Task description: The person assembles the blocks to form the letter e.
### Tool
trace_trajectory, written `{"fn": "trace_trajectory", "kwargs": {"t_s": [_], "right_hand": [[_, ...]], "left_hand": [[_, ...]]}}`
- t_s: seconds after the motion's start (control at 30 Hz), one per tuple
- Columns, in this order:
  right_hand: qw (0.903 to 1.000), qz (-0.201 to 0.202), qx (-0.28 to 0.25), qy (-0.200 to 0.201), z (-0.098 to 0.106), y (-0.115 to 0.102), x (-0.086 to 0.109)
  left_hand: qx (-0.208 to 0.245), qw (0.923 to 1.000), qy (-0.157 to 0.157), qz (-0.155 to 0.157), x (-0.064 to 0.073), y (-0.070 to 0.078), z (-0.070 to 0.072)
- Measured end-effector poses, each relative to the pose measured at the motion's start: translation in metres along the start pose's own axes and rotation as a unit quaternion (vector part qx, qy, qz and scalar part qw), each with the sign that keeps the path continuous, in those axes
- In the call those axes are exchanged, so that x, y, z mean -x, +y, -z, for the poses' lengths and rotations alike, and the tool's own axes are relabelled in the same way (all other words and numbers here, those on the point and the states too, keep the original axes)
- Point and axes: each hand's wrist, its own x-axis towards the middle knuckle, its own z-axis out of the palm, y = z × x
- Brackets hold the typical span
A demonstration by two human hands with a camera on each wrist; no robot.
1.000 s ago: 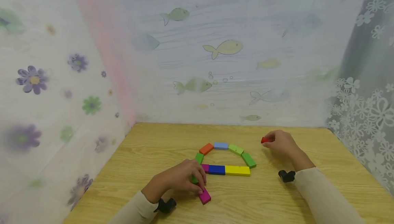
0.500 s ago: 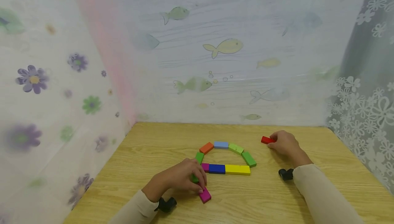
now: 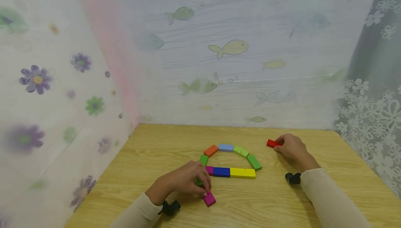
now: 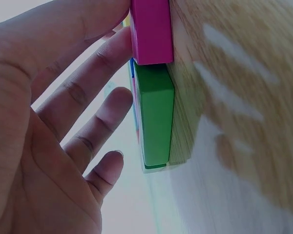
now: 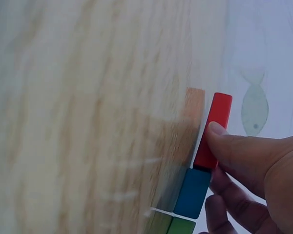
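Observation:
My left hand point(image 3: 185, 179) is at the front of the table, its thumb and fingertips pinching a magenta block point(image 3: 209, 198). In the left wrist view, a green block point(image 4: 157, 114) lies end to end with that magenta block point(image 4: 152, 31). At the back right, my right hand point(image 3: 292, 148) pinches a red block point(image 3: 273, 143) by its sides. The right wrist view puts the red block point(image 5: 216, 122) end to end with a teal-blue block point(image 5: 193, 192), and a green block point(image 5: 181, 225) follows it; the hand hides both in the head view.
Between the hands, an arch of blocks, with a light blue block point(image 3: 226, 147) at its top, stands over a straight row holding a dark blue block point(image 3: 221, 172) and a yellow block point(image 3: 242, 173). Printed curtains point(image 3: 232, 81) rise behind the wooden table point(image 3: 250, 203).
The right hand has slid slightly right along the red block, so more of it shows. The left hand and the magenta block have stayed in place.

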Motion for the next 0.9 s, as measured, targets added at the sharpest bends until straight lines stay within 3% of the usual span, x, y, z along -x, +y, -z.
{"fn": "trace_trajectory", "kwargs": {"t_s": [0.37,0.9], "right_hand": [[0.9994,0.030,0.000,0.015,-0.001,-0.003,0.012],[0.9955,0.086,-0.025,0.033,-0.004,-0.044,0.050]], "left_hand": [[-0.007,1.0000,0.001,0.001,0.001,0.000,0.000],[-0.011,0.9999,0.000,0.004,0.000,-0.001,0.000]]}}
